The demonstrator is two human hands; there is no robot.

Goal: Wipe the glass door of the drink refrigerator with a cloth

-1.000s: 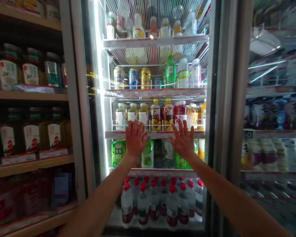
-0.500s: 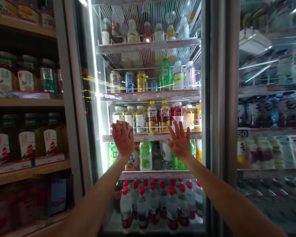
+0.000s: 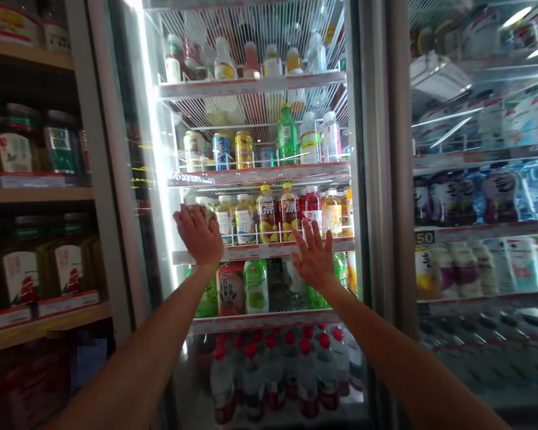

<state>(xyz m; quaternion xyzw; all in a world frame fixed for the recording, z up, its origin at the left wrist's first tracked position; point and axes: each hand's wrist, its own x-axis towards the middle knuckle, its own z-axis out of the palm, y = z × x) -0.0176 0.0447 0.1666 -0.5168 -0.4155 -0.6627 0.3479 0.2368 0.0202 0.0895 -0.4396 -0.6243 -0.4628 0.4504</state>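
My left hand (image 3: 200,236) is pressed toward the glass door of a lit drinks fridge, over a crumpled pale cloth (image 3: 211,214). Only a strip of the cloth shows past the fingers. It sits in front of the left end of a shelf of bottled drinks. Farther right, my right hand (image 3: 314,254) is raised with fingers spread and nothing in it, its palm toward the glass. Behind it stands a red drink bottle (image 3: 311,202), beside dark tea bottles with yellow caps (image 3: 289,209).
Higher shelves hold cans (image 3: 244,149) and a green bottle (image 3: 287,134). Red-capped bottles (image 3: 305,376) fill the fridge bottom. Wooden shelving with bottles (image 3: 72,263) stands at left. A metal door frame (image 3: 384,179) divides off another stocked fridge at right.
My left hand has moved left and slightly up with the cloth across the glass. My right hand stays near the same bottles, while the whole view has shifted a little.
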